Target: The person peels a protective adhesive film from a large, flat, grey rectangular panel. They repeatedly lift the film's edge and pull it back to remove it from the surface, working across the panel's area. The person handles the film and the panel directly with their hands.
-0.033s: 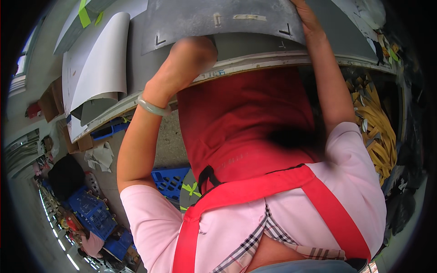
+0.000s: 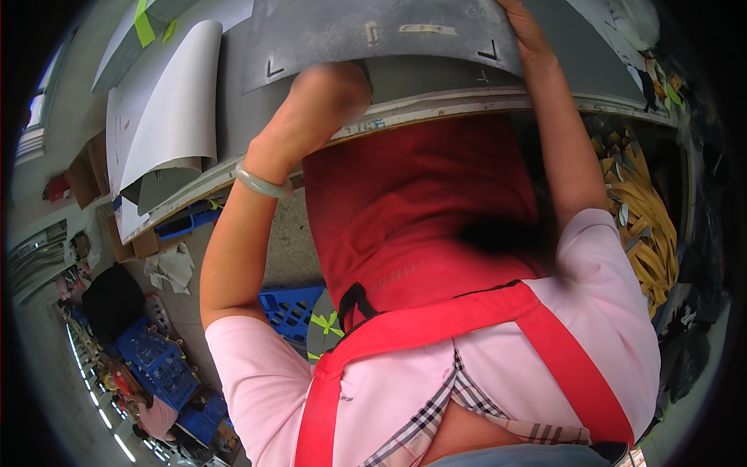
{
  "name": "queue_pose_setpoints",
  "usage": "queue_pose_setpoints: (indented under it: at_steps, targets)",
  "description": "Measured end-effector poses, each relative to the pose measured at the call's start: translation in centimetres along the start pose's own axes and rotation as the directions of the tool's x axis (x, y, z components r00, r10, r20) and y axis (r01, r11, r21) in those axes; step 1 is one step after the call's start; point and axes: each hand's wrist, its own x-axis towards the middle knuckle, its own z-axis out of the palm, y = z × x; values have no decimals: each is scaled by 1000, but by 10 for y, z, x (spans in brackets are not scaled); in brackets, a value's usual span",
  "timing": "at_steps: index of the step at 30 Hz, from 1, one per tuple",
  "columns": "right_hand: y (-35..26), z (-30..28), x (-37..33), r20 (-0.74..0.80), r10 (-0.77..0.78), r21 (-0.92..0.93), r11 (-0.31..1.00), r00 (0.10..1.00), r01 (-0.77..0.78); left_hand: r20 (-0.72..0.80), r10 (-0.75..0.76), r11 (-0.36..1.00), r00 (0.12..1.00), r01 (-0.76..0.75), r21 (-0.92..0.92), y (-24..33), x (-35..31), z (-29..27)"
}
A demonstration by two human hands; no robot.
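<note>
A stiff grey sheet (image 2: 327, 35) with black corner marks and tape strips lies over a darker grey sheet (image 2: 436, 78) on the worktable, its near edge bowed. My right hand (image 2: 527, 33) grips its right edge; the fingertips run toward the top of the picture. At the near edge, my left hand (image 2: 331, 97) is rounded like a fist, with a pale bangle (image 2: 263, 183) on its wrist. Blur covers the fingers, and a small dark thing shows beside them that I cannot identify.
A curled white sheet (image 2: 183, 101) lies at the table's left. The table edge (image 2: 436, 105) runs before my red apron (image 2: 420, 179). Yellow-brown strips (image 2: 646, 226) hang below right; blue crates (image 2: 159, 366) and a person (image 2: 158, 416) are at lower left.
</note>
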Motion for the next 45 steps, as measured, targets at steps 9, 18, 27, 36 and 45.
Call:
queue_pose_setpoints:
  at_steps: [9, 18, 27, 36, 45]
  targets:
    - [2, -4, 1, -36, -10, -41, 999, 999, 9, -24, 210, 939, 977, -195, 284, -1, -9, 13]
    - [4, -3, 3, 49, -30, -8, 1000, 998, 30, -49, 161, 975, 986, -152, 161, -4, -7, 7]
    - [3, 2, 1, 34, 11, 34, 999, 999, -12, -24, 105, 993, 994, -104, 53, -4, -3, -1]
    - [4, -3, 1, 13, -18, 35, 999, 1000, 18, -5, 187, 966, 982, -183, 184, -1, -4, 1]
    - [6, -4, 3, 27, 14, 59, 998, 1000, -15, -3, 171, 969, 985, -168, 180, -3, -7, -5]
